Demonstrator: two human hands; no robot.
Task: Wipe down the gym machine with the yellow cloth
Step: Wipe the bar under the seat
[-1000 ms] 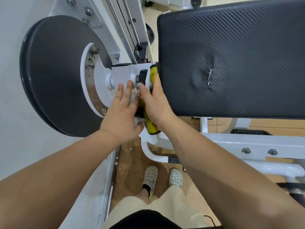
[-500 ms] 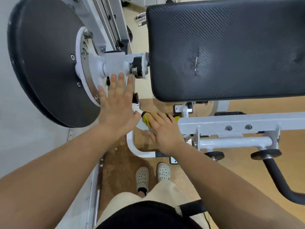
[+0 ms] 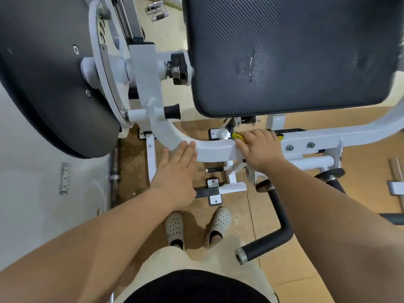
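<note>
The gym machine has a white curved frame bar (image 3: 215, 149), a black padded seat (image 3: 290, 55) above it and a large dark round cover (image 3: 50, 84) at the left. My right hand (image 3: 259, 147) lies on top of the white bar and presses the yellow cloth (image 3: 237, 136) against it; only small yellow bits show past my fingers. Straight-fingered, my left hand (image 3: 177, 169) rests flat against the curved part of the same bar, a little left of the right hand.
A black-gripped lever handle (image 3: 271, 235) juts out low at the right, close to my right forearm. The white base feet (image 3: 213, 191) of the machine stand on the brown floor just ahead of my shoes (image 3: 196, 226). A white wall (image 3: 32, 182) runs along the left.
Both hands have come down from the pivot beside the round cover to the lower white bar. The right hand slid the cloth rightward along it, and the view tilted down.
</note>
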